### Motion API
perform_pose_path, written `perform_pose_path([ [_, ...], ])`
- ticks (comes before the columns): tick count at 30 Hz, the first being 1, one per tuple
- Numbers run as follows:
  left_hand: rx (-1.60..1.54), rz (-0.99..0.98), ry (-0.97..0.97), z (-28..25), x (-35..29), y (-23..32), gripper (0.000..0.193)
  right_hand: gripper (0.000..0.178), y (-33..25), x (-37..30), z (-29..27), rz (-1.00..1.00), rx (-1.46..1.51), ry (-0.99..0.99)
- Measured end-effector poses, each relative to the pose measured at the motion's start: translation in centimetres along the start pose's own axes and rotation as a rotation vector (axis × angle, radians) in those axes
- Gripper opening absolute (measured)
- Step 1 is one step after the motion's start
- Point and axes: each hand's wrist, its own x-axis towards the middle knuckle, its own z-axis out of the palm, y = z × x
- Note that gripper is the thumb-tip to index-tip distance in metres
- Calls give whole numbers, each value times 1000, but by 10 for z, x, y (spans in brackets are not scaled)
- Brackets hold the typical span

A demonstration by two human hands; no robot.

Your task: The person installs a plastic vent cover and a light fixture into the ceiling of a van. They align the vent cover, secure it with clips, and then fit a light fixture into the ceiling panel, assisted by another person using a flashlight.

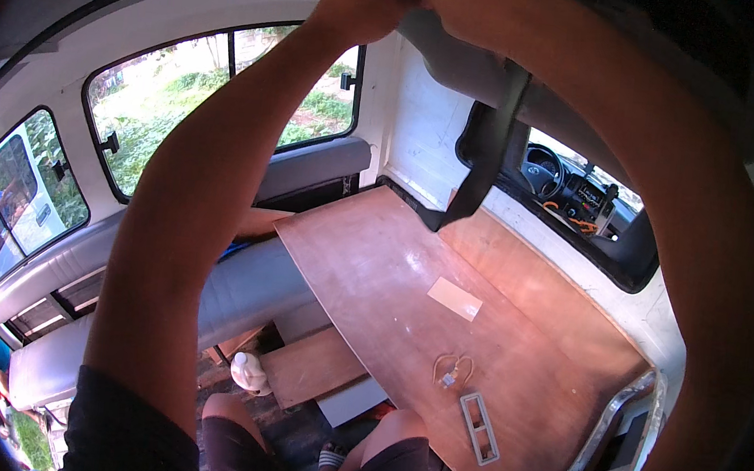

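Note:
Both my arms reach up overhead inside a vehicle cabin. My left hand [367, 6] and my right hand [469, 6] come close together at the top edge, where the picture cuts off their fingers. Something dark shows between them, too shadowed to name. Below my right hand, a grey padded covering [464, 64] runs along under the roof. From it a dark strap-like strip [493, 156] hangs down, its lower end bending near a large brown wooden panel [366, 261].
On the panel lie a pale rectangular piece [455, 299], a small loop of tan wire [452, 370] and a grey rectangular frame [479, 429]. Grey bench seats [255, 292] line the left side under windows. A white bundle [248, 372] sits beside a wooden board [312, 367].

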Motion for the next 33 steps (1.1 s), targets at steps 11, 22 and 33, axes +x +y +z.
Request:
perform_pose_path([
  [11,89,-149,-110,-17,16,-8,24,27,2,18,12,125,116,-50],
  [22,643,-40,-52,-16,28,-11,25,29,-2,16,25,121,-11,113],
  [33,329,41,24,-20,5,-12,32,27,0,6,26,14,-48,213],
])
